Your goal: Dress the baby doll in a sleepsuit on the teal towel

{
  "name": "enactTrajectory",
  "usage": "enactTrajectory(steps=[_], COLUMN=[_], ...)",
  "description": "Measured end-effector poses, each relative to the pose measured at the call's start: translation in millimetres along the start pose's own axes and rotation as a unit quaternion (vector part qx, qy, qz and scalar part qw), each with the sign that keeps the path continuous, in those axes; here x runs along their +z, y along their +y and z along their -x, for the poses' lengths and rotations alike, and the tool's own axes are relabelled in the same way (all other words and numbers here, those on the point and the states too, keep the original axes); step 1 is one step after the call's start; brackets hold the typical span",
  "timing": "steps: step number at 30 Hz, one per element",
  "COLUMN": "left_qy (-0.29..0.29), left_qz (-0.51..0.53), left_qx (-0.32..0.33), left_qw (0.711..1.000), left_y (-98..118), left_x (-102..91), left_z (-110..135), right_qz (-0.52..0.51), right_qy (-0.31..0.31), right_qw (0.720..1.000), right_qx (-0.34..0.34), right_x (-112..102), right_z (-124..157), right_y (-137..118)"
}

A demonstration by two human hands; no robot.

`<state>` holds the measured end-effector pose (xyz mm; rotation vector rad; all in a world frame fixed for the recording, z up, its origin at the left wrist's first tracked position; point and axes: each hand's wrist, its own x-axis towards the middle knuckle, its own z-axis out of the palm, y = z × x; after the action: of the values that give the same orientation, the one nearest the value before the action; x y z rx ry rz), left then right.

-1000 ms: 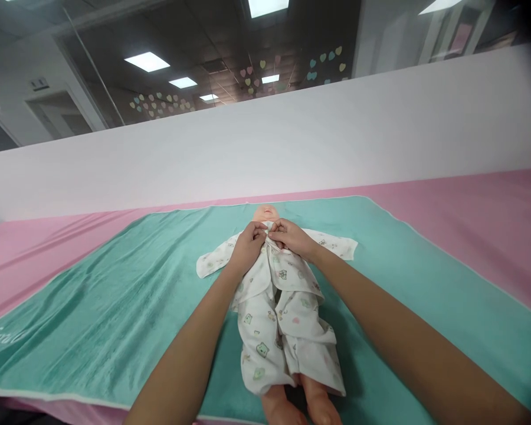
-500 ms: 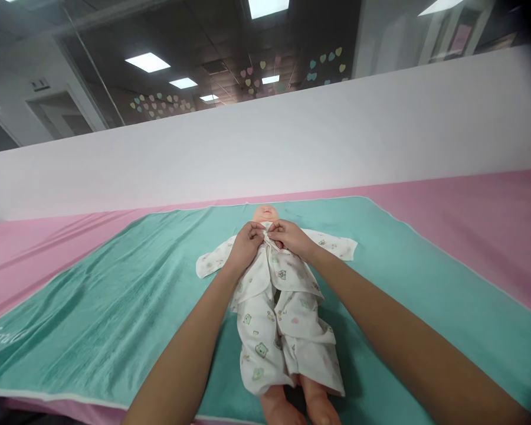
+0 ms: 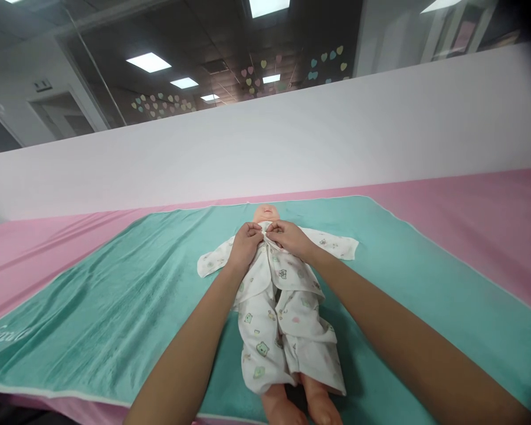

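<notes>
By the fingers of the left hand (image 3: 245, 244) and right hand (image 3: 289, 237), the jacket (image 3: 255, 284) is pinched near the neckline. Trousers (image 3: 263, 345) are already on; closure at the neck cannot be confirmed. The doll (image 3: 266, 213) is laid on the green blanket (image 3: 128, 295), head near its far edge.

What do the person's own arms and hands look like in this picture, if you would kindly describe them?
The left arm and right arm are slender and bare as far as they show, with no sleeve in view. The left hand and right hand wear no gloves, and no watch or bracelet shows. Nail details are too small to make out.
</notes>
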<state>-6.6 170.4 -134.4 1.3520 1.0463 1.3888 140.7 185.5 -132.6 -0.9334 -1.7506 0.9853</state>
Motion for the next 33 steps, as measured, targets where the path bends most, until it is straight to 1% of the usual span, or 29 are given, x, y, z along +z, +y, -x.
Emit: enactTrajectory(steps=[4,7,11,15,18,20,21,22,23,25,26,27,29,31,33], left_qy=[0.001,-0.003,0.002,0.002,0.004,0.005,0.005,0.007,0.011,0.019,0.022,0.022,0.017,0.004,-0.009], left_qz=[-0.011,-0.068,-0.158,-0.205,-0.23,-0.253,-0.261,-0.267,-0.269,-0.268,-0.269,-0.271,-0.283,-0.294,-0.295], left_qx=[0.016,0.041,0.075,0.092,0.14,0.175,0.185,0.187,0.184,0.162,0.146,0.132,0.104,0.077,0.055], left_qw=[1.0,0.997,0.985,0.974,0.963,0.951,0.947,0.945,0.945,0.949,0.952,0.953,0.953,0.953,0.954], left_y=[-2,-1,2,-1,-7,-12,-14,-15,-15,-13,-11,-9,-3,2,6], left_x=[-1.4,-3.0,-5.4,-7.7,-9.0,-9.6,-9.8,-10.0,-9.9,-9.3,-8.6,-7.7,-6.1,-5.3,-6.1], left_z=[0,0,0,0,-3,-7,-10,-13,-16,-23,-27,-31,-38,-44,-49], right_qz=[-0.029,-0.031,-0.038,-0.036,-0.018,-0.011,-0.002,0.016,0.044,0.111,0.14,0.159,0.174,0.163,0.131], right_qy=[-0.011,-0.006,0.006,0.016,0.011,0.01,0.023,0.051,0.091,0.165,0.184,0.186,0.164,0.139,0.116], right_qw=[1.0,0.999,0.999,0.999,1.0,1.0,1.0,0.999,0.995,0.979,0.971,0.967,0.97,0.977,0.984], right_qx=[0.007,0.02,0.027,0.03,0.007,0.005,0.007,0.003,-0.007,-0.042,-0.057,-0.063,-0.045,-0.012,0.013], right_x=[-1,-2,-1,-1,-2,-1,-1,0,1,4,5,6,7,5,4], right_z=[0,-1,-2,-1,-1,-1,-1,-2,-4,-9,-13,-17,-26,-34,-39], right_y=[1,4,5,5,7,10,11,12,12,12,12,12,13,17,22])
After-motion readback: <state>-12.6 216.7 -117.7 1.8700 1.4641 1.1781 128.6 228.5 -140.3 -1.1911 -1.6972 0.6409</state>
